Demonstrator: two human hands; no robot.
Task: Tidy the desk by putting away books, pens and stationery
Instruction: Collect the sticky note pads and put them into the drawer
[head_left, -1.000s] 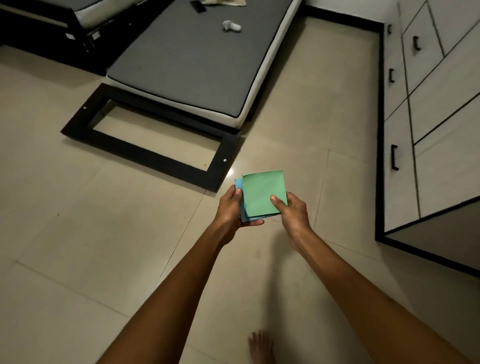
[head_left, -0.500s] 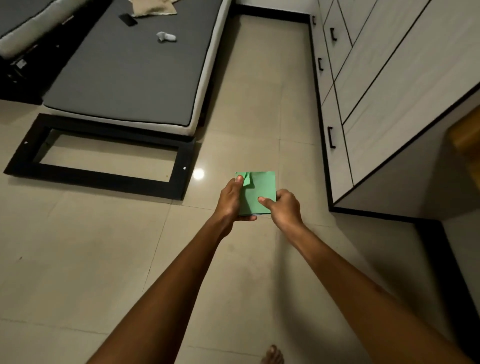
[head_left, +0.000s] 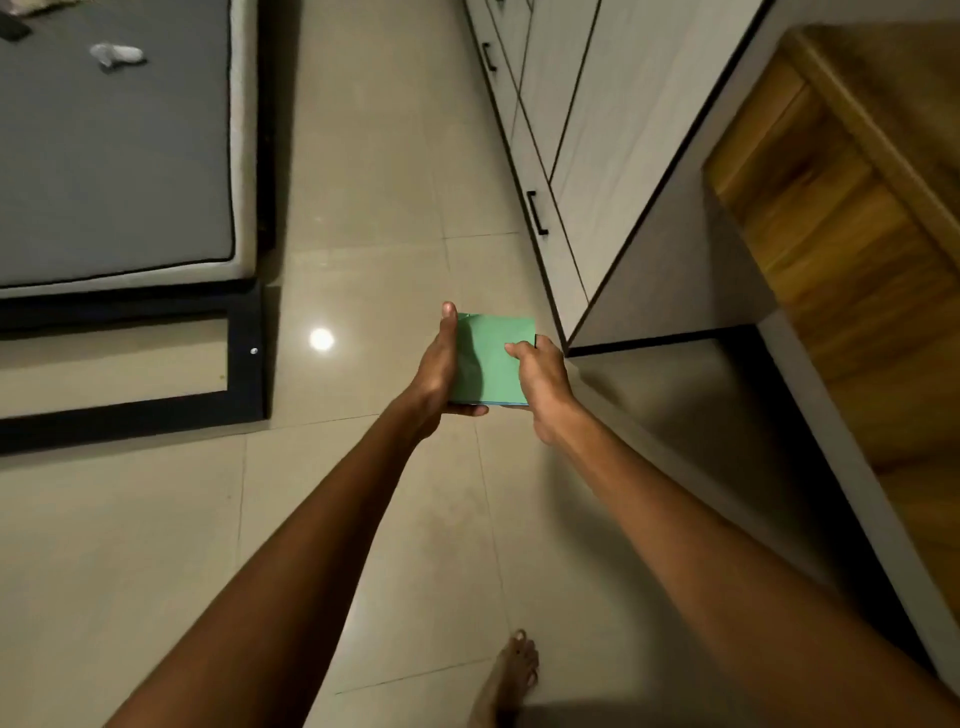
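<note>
Floor (head_left: 374, 197): large glossy beige tiles with thin grout lines; one bright round light reflection (head_left: 321, 340) beside the bed frame. Left: grey mattress (head_left: 104, 156) with pale edging on a black bed frame (head_left: 130, 410), part of the frame standing bare past the mattress end. Right: white cabinet (head_left: 582, 130) with dark trim and black handles; beyond it, a wooden desk surface (head_left: 852, 234). Lighting dim.

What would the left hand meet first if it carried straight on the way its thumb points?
Probably only bare tiled floor; the left hand aims up the aisle beside the white drawer cabinet, though depth is unclear.
</note>
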